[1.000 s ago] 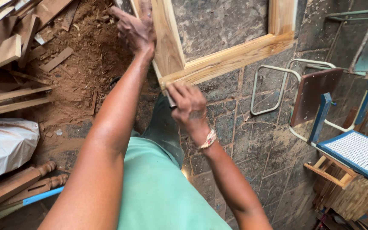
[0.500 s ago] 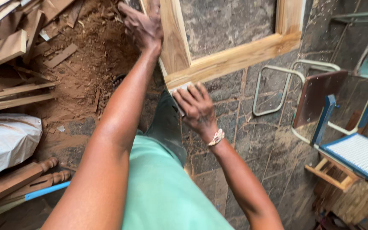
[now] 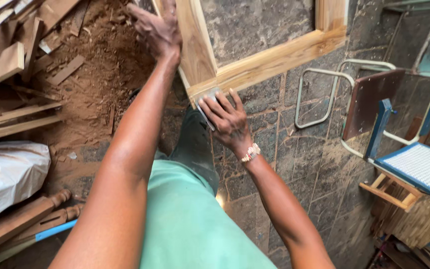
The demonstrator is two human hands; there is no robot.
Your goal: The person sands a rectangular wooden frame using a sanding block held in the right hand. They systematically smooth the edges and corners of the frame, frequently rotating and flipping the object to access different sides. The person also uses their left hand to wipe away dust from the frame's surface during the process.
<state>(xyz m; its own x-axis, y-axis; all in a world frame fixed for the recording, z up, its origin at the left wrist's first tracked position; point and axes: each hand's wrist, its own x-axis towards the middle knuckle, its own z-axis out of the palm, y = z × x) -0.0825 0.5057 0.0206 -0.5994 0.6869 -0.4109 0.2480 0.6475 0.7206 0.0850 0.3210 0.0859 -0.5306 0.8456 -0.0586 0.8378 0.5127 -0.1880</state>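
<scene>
A: Obs. from beside the person. Wooden frame (image 3: 269, 62) stood on the stone floor (image 3: 284, 149), near corner pointing at the person's legs. One rail ran up and away along the left; the other ran off to the right.

B: Hands?

A: Left hand (image 3: 158, 30) lay flat against the left rail's outer edge, fingers loosely spread, steadying, not gripping. Right hand (image 3: 227, 117) was at the corner joint, fingers closed over a small grey sanding pad (image 3: 207, 99) pressed to the wood.

B: Which was nearer the joint?

A: Right, by far, touching it via the pad. Left sat well up the rail. Long axis of the right-hand rail led away from the pad toward the upper right, so any stroke along the grain would go that way, I judged.

B: Surroundings?

A: Sawdust heap (image 3: 100, 74) and scrap planks (image 3: 6, 65) to the left, white sack (image 3: 6, 174) below them. Blue-framed chair (image 3: 414, 159) lay right, well apart from the frame.
</scene>
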